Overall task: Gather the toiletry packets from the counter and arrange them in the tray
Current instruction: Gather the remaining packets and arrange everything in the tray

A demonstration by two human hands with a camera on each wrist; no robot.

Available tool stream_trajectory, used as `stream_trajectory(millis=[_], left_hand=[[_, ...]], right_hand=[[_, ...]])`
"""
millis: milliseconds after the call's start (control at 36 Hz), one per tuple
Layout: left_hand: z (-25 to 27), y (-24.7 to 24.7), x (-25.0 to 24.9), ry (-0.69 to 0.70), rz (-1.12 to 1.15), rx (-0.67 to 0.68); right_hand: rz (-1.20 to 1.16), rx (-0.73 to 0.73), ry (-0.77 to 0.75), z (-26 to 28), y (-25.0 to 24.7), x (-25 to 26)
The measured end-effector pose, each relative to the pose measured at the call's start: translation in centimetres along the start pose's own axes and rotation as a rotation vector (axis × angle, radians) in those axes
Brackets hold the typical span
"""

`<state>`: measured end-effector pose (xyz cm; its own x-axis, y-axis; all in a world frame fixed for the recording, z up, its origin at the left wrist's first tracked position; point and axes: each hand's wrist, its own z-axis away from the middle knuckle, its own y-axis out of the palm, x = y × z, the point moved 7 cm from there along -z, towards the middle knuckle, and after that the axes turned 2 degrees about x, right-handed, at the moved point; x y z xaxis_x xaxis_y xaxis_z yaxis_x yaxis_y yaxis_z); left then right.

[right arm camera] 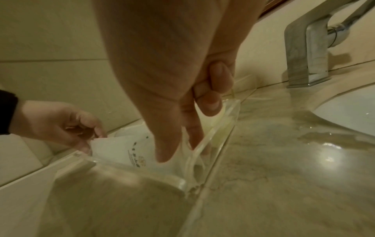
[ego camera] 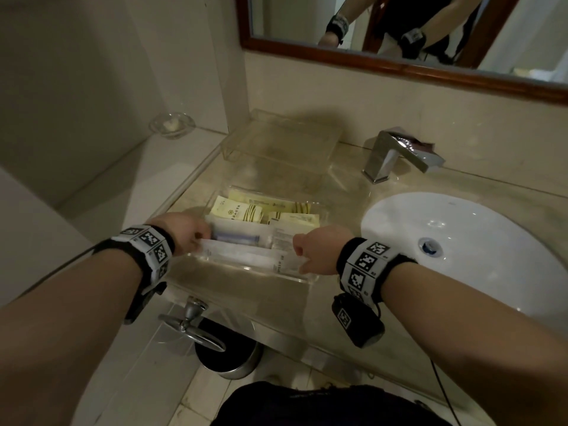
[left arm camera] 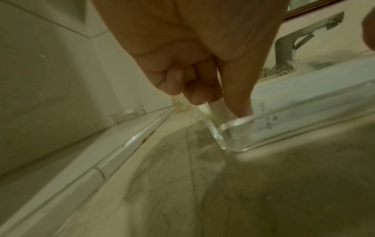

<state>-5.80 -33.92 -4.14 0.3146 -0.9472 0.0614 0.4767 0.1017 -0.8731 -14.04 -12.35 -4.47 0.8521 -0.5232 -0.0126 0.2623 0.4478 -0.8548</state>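
A clear acrylic tray (ego camera: 246,273) sits on the marble counter, left of the sink. Yellow packets (ego camera: 238,210) lie in its back half, and a white packet showing a blue toothbrush (ego camera: 239,237) lies across its middle. A long white packet (ego camera: 246,255) lies along the tray's front wall. My left hand (ego camera: 188,232) pinches its left end and my right hand (ego camera: 316,254) pinches its right end. The right wrist view shows the white packet (right arm camera: 125,150) just inside the tray's wall (right arm camera: 142,174), with the right hand's thumb and finger (right arm camera: 168,144) curled round it. The left hand's fingers (left arm camera: 202,91) are curled at the tray's corner (left arm camera: 229,133).
A second clear acrylic tray (ego camera: 276,142) stands behind the first, by the wall. A chrome faucet (ego camera: 396,155) and the white basin (ego camera: 461,241) are to the right. A glass soap dish (ego camera: 172,124) sits on the left ledge. A metal bin (ego camera: 227,355) stands below the counter's edge.
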Motion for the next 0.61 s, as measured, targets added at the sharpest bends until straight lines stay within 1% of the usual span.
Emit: stream_trajectory(millis=[83, 167, 250, 361, 500, 611], left_hand=[[-0.3, -0.3, 0.0, -0.008, -0.031, -0.003], [-0.4, -0.3, 0.3, -0.017, -0.057, 0.029], [-0.4, -0.5, 0.2, -0.003, -0.107, 0.04], [-0.3, -0.8, -0.7, 0.066, -0.179, 0.03], [-0.2, -1.0, -2.6, 0.206, -0.185, -0.008], [-0.4, -0.7, -3.9, 0.226, -0.23, 0.01]], right_hand=[[0.026, -0.027, -0.011, 0.1, 0.0, 0.3], [0.055, -0.02, -0.055, 0.2, -0.2, 0.9], [0.059, -0.051, -0.087, 0.3, -0.7, 1.5], [0.051, -0.02, -0.115, 0.1, -0.6, 2.1], [-0.022, -0.042, -0.116, 0.1, -0.7, 2.3], [0.001, -0.052, -0.096, -0.3, -0.5, 2.6]])
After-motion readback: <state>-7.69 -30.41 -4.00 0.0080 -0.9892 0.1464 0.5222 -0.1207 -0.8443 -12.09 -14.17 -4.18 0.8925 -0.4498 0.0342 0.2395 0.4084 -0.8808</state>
